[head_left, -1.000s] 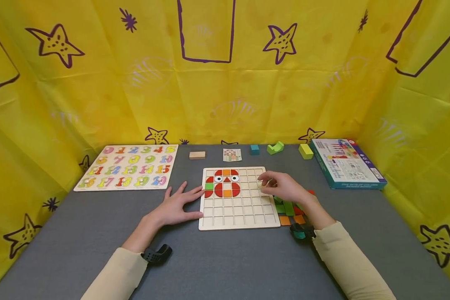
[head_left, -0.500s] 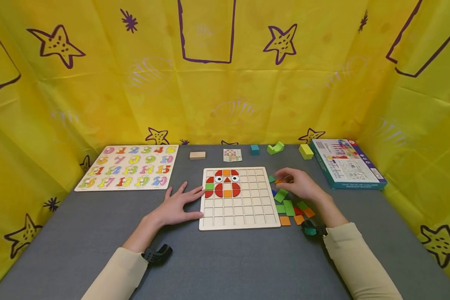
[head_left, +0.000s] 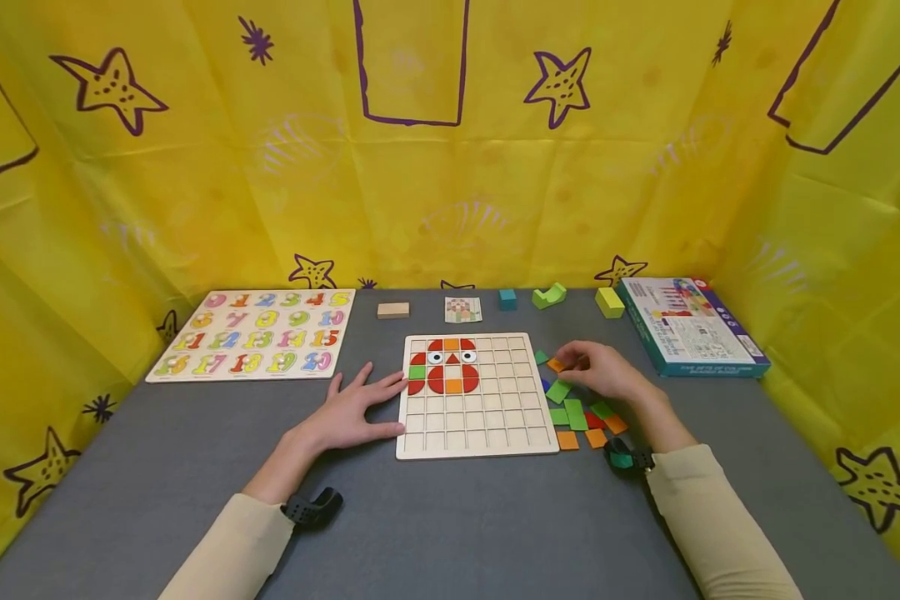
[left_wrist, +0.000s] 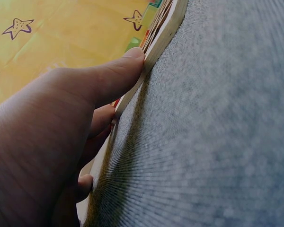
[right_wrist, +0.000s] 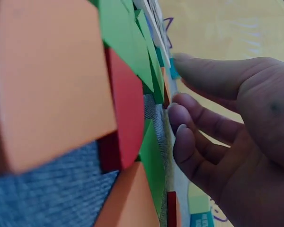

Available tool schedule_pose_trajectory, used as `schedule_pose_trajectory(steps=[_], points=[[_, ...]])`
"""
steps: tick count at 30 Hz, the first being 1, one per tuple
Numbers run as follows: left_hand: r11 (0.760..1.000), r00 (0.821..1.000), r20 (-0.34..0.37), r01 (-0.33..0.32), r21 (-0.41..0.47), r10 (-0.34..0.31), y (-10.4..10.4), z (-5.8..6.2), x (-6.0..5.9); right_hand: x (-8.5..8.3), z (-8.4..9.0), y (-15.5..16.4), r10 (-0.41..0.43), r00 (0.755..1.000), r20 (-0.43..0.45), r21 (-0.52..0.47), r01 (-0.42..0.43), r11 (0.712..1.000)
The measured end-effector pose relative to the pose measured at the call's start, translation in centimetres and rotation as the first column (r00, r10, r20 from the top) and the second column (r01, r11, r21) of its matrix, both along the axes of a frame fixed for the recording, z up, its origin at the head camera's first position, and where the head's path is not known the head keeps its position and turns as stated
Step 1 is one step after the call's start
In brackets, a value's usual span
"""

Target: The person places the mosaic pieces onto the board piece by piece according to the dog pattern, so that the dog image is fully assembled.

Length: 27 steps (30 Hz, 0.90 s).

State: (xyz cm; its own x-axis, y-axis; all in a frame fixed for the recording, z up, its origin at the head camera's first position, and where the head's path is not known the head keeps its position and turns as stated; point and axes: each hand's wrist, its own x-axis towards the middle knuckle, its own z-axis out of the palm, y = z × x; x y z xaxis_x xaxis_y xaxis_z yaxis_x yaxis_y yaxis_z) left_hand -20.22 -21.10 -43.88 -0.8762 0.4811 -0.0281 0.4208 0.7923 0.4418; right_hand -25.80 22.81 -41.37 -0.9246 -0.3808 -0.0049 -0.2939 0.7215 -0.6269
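Note:
My left hand (head_left: pixel 348 417) lies with spread fingers against the left edge of the wooden grid board (head_left: pixel 495 425). In the left wrist view its thumb (left_wrist: pixel 116 75) touches the board's side. Red, orange, green and eye-marked tiles form a partial owl-like pattern (head_left: pixel 452 367) in the board's upper left. My right hand (head_left: pixel 603 369) is over the loose tiles beside the board, its fingertips at an orange tile (head_left: pixel 555 365). In the right wrist view the thumb (right_wrist: pixel 208 71) and fingers stand apart near that tile. Any contact with it is unclear.
Loose green tiles (head_left: pixel 576 414), red ones and orange ones (head_left: pixel 567 440) lie right of the board. A number puzzle (head_left: pixel 251 333) lies left, a box (head_left: pixel 693 329) right. Behind are a picture card (head_left: pixel 462 309), a wooden block (head_left: pixel 393 310), and blue, green and yellow blocks (head_left: pixel 610 302).
My right hand has moved from above the board's right edge rightward to the loose tiles, uncovering several of them. The left hand stays in place, as does the pattern.

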Motion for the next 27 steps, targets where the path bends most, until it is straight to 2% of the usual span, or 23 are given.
schedule_pose_trajectory(steps=[8, 16, 24, 27], points=[[1.0, 1.0, -0.007, 0.01, 0.01, -0.01, 0.0, 0.1, 0.1, 0.6, 0.4, 0.1, 0.029, 0.995, 0.097, 0.079, -0.036, 0.996], [1.0, 1.0, -0.01, 0.004, 0.003, -0.004, 0.0, 0.2, 0.1, 0.8, 0.2, -0.4, 0.064, 0.997, 0.033, 0.141, -0.068, 0.988], [1.0, 1.0, 0.002, -0.003, -0.003, 0.003, 0.0, 0.1, 0.1, 1.1, 0.3, -1.0, 0.03, 0.995, 0.093, 0.118, -0.041, 0.992], [1.0, 1.0, -0.001, -0.003, -0.001, 0.003, 0.0, 0.1, 0.1, 1.2, 0.3, -1.0, 0.028, 0.996, 0.085, 0.118, -0.038, 0.992]])
